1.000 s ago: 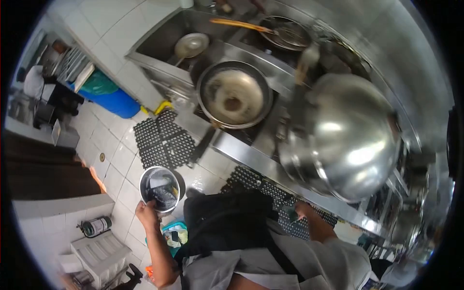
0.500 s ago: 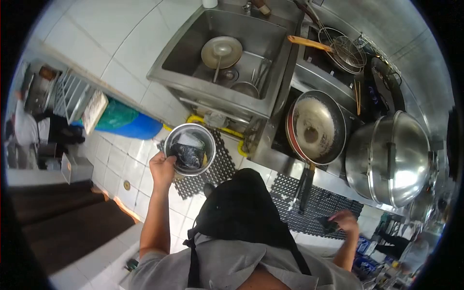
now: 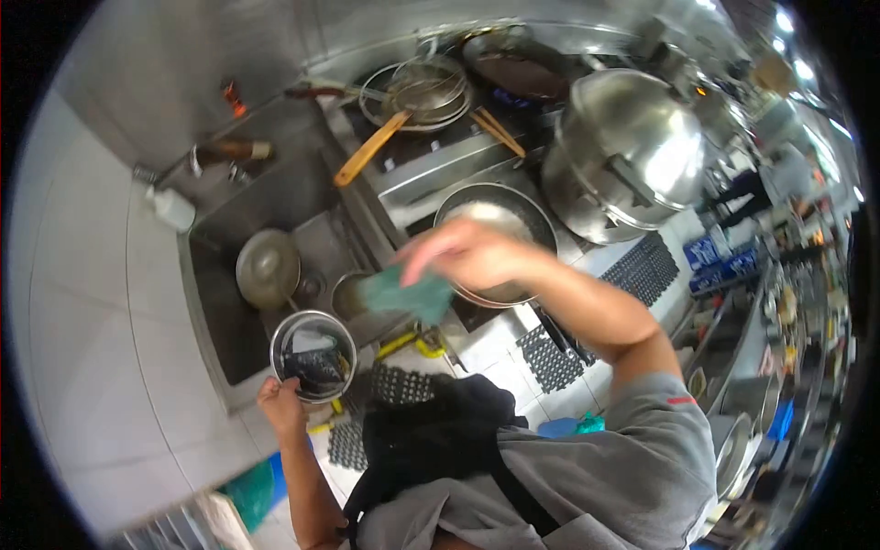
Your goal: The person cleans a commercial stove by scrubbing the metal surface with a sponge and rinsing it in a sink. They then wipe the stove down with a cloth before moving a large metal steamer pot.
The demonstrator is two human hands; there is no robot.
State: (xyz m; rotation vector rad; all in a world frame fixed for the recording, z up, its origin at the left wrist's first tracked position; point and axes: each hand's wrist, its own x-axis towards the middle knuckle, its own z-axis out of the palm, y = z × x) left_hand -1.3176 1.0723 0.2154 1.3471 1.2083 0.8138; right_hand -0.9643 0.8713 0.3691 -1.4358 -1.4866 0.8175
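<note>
My left hand (image 3: 282,403) grips the rim of a round metal pot (image 3: 314,356), which holds something dark and a whitish piece, at the sink's front edge. Blurred by motion, my right hand (image 3: 467,255) holds a green cloth (image 3: 408,295) between the sink and the stove. Behind that hand is a frying pan (image 3: 490,203) on the stove, partly hidden by the hand and forearm.
The sink (image 3: 213,346) holds a metal lid (image 3: 269,268) and a small pan. On the stove are strainers (image 3: 426,92) with a wooden handle, chopsticks (image 3: 498,133) and a large domed steel pot (image 3: 632,147). A person (image 3: 779,179) stands far right.
My right hand has swung from the lower right to over the stove edge with the cloth. The pot in my left hand is now near the sink. The view has turned to the right.
</note>
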